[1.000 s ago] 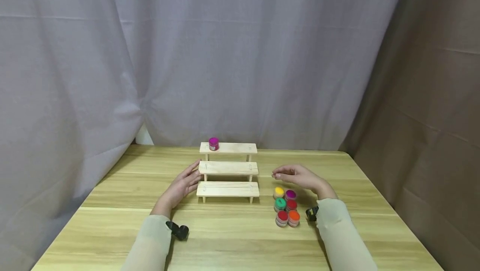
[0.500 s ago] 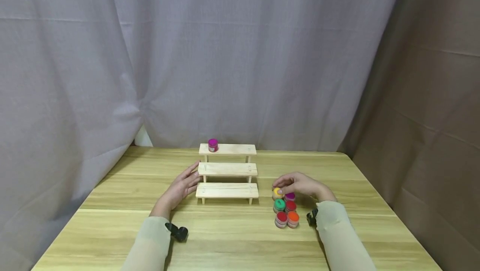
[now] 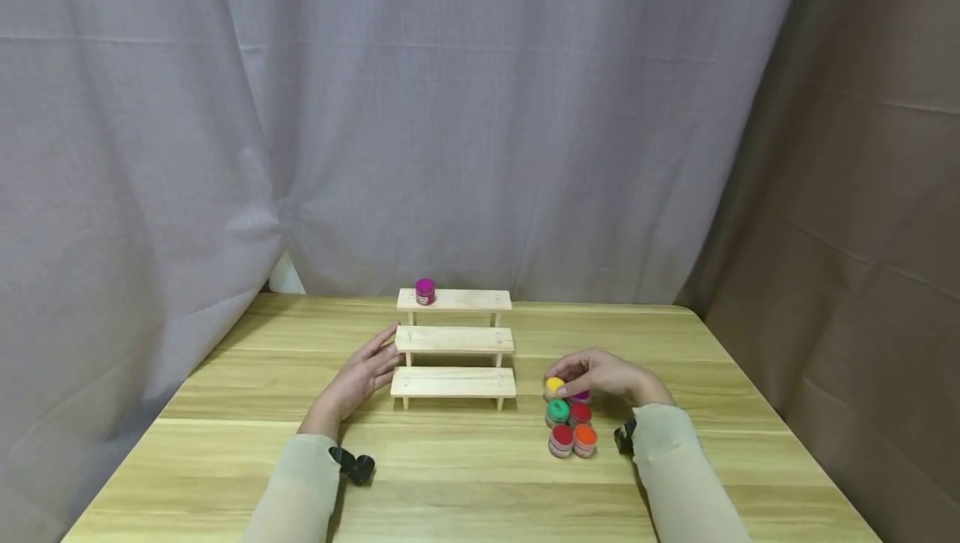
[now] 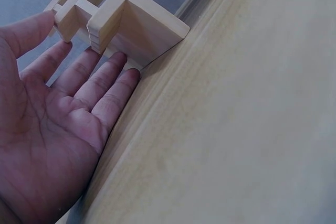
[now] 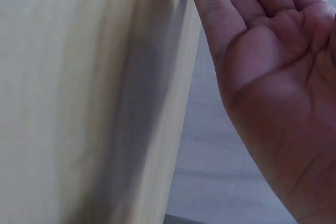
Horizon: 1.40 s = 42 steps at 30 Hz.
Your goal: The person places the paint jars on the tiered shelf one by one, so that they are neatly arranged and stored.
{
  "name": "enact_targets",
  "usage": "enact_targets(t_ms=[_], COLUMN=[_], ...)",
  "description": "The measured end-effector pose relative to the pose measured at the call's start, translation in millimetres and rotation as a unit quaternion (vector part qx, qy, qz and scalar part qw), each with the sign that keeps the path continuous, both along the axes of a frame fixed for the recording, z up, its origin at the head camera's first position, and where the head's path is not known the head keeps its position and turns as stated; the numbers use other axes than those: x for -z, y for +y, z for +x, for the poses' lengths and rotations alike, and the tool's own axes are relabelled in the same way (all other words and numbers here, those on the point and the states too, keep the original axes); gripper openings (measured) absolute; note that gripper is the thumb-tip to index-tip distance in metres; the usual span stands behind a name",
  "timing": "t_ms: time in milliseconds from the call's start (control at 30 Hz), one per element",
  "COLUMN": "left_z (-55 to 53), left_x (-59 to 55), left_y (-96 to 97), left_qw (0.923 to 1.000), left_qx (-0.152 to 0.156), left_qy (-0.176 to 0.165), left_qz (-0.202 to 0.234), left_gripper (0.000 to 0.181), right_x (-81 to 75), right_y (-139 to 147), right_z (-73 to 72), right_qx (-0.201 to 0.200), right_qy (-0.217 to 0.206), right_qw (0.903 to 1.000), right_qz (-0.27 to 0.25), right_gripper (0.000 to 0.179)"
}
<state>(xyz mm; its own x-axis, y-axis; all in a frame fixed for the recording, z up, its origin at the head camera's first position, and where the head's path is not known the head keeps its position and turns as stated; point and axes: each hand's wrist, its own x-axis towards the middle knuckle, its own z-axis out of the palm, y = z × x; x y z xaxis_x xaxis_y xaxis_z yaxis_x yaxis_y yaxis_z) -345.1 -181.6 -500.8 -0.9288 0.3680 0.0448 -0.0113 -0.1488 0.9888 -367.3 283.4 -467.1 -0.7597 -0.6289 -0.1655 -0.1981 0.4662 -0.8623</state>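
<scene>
In the head view a three-tier wooden display stand point(image 3: 454, 340) stands on the table. My left hand point(image 3: 360, 383) touches its left side with outstretched fingers; in the left wrist view the fingertips point(image 4: 119, 59) lie along the stand's end. On the top tier, at the left, sits a magenta-lidded jar point(image 3: 425, 293). My right hand point(image 3: 609, 374) pinches a yellow-lidded jar point(image 3: 554, 387) between thumb and fingers at the back of a cluster. Partly covered by that hand is a purple-lidded jar point(image 3: 581, 397). The right wrist view shows mostly palm, the yellow jar not recognisable.
Nearer me in the cluster are a green-lidded jar point(image 3: 557, 412), two red-lidded jars, one at the front left point(image 3: 561, 440), and an orange-lidded jar point(image 3: 585, 440). A grey curtain point(image 3: 480, 126) hangs behind the wooden table point(image 3: 450, 476).
My right hand has come down onto the yellow-lidded jar and now grips it. The left hand stays at the stand's side.
</scene>
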Motion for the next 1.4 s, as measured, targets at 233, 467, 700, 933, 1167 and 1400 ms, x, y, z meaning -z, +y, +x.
enact_targets(t_ms=[233,467,700,933,1167,1400], left_z=[1.6,-0.3,-3.2,-4.1,-3.4,-2.6], left_x=[-3.9,-11.4,-10.4,-10.8,-12.8,-14.6], left_y=[-4.6,-7.3,-6.8,-5.6,-4.8,-4.5], left_qw=[0.9999,0.9995,0.9989,0.9989,0.999,0.9992], left_qx=[0.007,0.014,0.024,0.022,0.018,0.012], left_qy=[-0.004,0.004,0.011,0.012,0.008,0.003], left_qz=[-0.009,-0.028,-0.038,-0.04,-0.04,-0.038], left_gripper=[0.064,0.066,0.066,0.065,0.064,0.063], right_x=[4.4,0.8,-2.0,-6.3,-12.2,-24.1], right_y=[-2.3,-2.9,-4.2,-4.0,-5.6,-9.5], right_z=[2.3,2.0,2.5,-1.3,-8.4,-13.9], right_qx=[-0.002,0.024,0.038,0.03,0.049,0.059], right_qy=[0.002,0.018,0.029,0.057,0.063,0.079], right_qw=[1.0,0.9995,0.9987,0.9979,0.9968,0.9951], right_qz=[-0.004,0.011,0.018,0.013,-0.002,0.004], right_gripper=[0.035,0.037,0.039,0.037,0.037,0.04])
